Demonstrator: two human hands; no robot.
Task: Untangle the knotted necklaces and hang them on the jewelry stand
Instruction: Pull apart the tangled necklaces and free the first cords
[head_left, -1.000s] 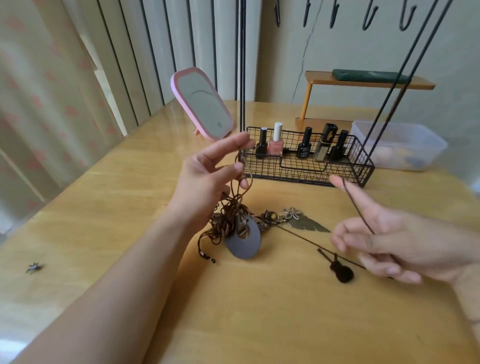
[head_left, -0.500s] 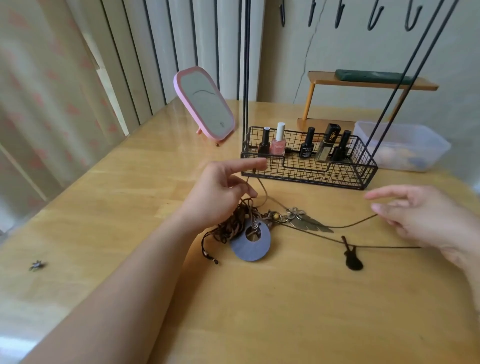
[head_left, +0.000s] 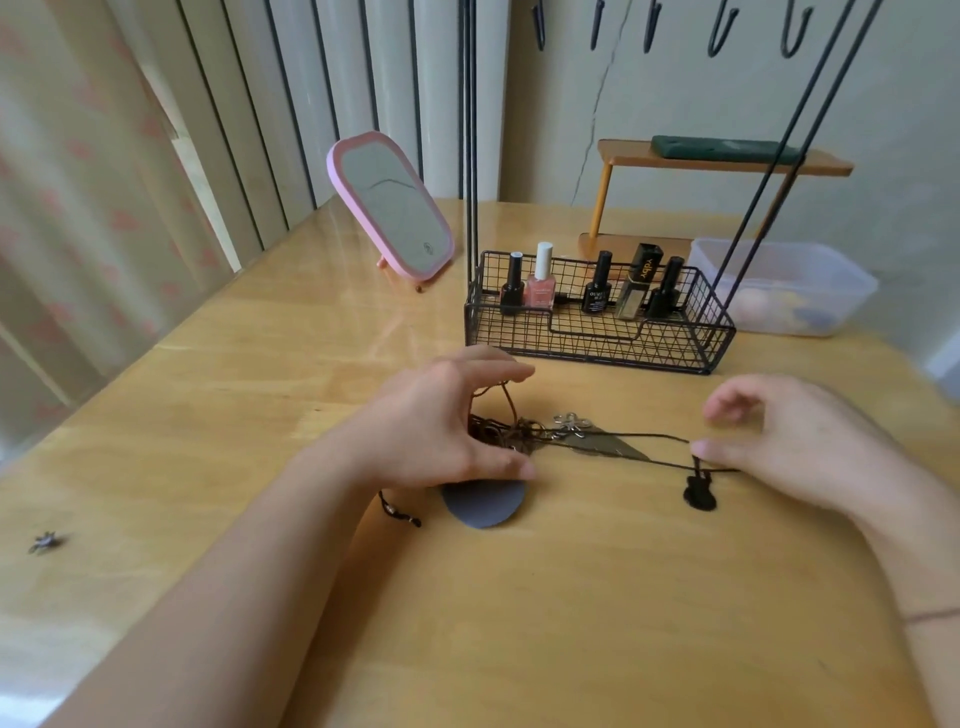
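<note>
**Hands over the tangled necklaces**

On the wooden tabletop (head_left: 571, 597), my left hand (head_left: 441, 426) arches over the brown knotted necklace cords (head_left: 511, 434), fingers loosely curled, one cord looped up to my fingertips. My right hand (head_left: 795, 441) rests near the thin black cord (head_left: 644, 460); whether its grip pinches the cord, I cannot tell. Just behind stands the black wire jewelry stand (head_left: 597, 332).

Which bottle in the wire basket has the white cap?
The pink nail polish bottle, second from the left in the wire basket. It alone has a white cap and pink body; the others are dark with black caps.
</note>
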